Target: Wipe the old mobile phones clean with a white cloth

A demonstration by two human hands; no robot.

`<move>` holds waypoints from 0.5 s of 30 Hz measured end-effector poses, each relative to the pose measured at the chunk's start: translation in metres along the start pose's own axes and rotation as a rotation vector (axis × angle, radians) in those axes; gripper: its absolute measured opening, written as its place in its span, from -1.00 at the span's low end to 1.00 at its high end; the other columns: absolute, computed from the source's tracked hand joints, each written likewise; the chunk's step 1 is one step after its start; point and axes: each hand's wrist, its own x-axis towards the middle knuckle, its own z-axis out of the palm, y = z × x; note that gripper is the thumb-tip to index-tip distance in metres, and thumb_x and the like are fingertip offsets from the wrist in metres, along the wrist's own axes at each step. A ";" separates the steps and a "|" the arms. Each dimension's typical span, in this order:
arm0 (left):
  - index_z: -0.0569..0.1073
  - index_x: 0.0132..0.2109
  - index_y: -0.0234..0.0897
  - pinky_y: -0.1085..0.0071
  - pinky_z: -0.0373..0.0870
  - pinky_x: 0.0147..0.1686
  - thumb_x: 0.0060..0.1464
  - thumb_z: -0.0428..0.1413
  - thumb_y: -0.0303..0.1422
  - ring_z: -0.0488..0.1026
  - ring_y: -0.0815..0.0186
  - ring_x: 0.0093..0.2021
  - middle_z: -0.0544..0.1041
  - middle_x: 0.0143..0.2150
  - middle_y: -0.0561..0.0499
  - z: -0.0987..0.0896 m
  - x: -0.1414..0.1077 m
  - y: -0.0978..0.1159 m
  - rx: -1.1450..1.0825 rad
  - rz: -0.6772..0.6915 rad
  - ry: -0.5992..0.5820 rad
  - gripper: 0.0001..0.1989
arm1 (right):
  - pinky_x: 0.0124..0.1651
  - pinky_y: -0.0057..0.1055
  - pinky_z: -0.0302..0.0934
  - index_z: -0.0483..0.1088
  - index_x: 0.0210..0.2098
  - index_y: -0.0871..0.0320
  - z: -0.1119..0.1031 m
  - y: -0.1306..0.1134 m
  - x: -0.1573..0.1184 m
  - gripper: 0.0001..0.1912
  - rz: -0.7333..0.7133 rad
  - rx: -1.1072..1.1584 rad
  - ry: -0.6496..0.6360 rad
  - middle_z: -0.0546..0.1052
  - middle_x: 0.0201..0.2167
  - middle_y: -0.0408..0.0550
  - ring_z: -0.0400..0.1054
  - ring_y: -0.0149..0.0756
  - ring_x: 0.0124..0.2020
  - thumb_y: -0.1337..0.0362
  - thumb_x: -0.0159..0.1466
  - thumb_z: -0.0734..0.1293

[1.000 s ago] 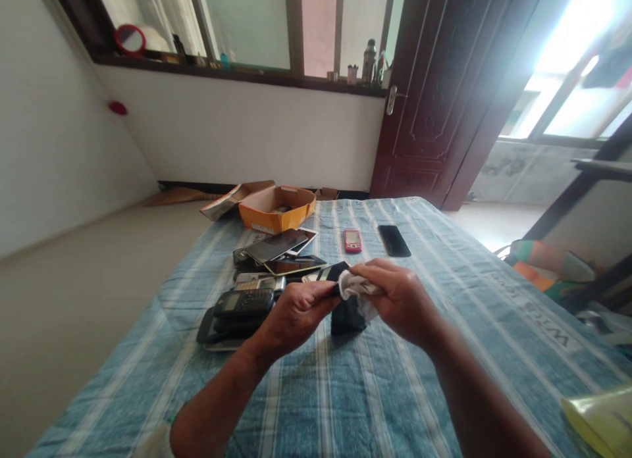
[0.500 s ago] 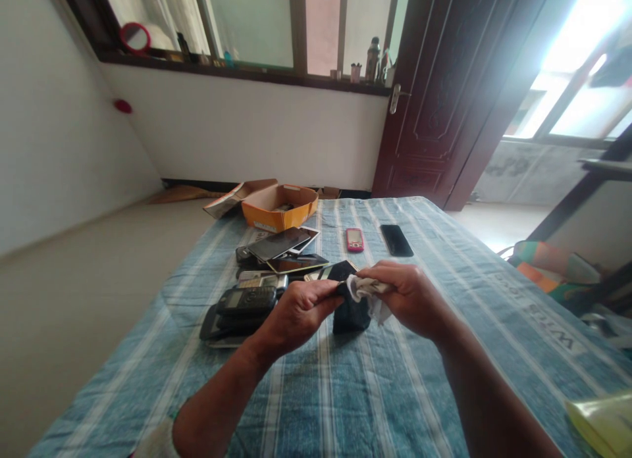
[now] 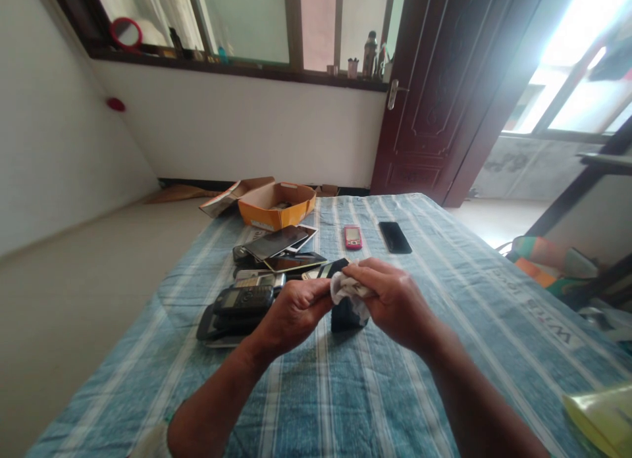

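My left hand point(image 3: 296, 313) is closed, its thumb and fingers pinching the edge of a small black object point(image 3: 345, 318) whose kind I cannot make out. A crumpled white wipe point(image 3: 348, 289) covers the object's upper end. My right hand point(image 3: 399, 300) grips this wipe and presses it against the object, close to the left fingertips. Just behind the hands lies a phone with a dark and pale face point(image 3: 323, 271), partly hidden. Left of my left hand, a black handset with keys point(image 3: 244, 299) rests on other dark devices.
Several phones, including a dark flat one point(image 3: 276, 242), are heaped near an open orange box point(image 3: 279, 211). A pink phone point(image 3: 353, 237) and a black phone point(image 3: 395, 237) lie apart on the striped blue tablecloth point(image 3: 296, 405). A yellow packet point(image 3: 600, 418) is at the right edge.
My right hand and the wipe have shifted left, up against my left fingertips. The wipe now covers the black end that showed there before.
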 end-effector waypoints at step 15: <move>0.56 -0.22 -0.35 0.39 0.36 -0.23 0.16 0.04 -0.34 0.42 0.28 -0.31 0.52 -0.36 0.00 -0.002 0.002 -0.004 0.036 -0.039 0.003 -0.77 | -0.34 -0.46 0.20 0.55 -0.18 0.16 -0.017 0.021 -0.001 -0.72 0.237 0.360 -0.062 0.55 -0.39 -0.11 0.38 -0.37 -0.38 0.45 0.19 0.26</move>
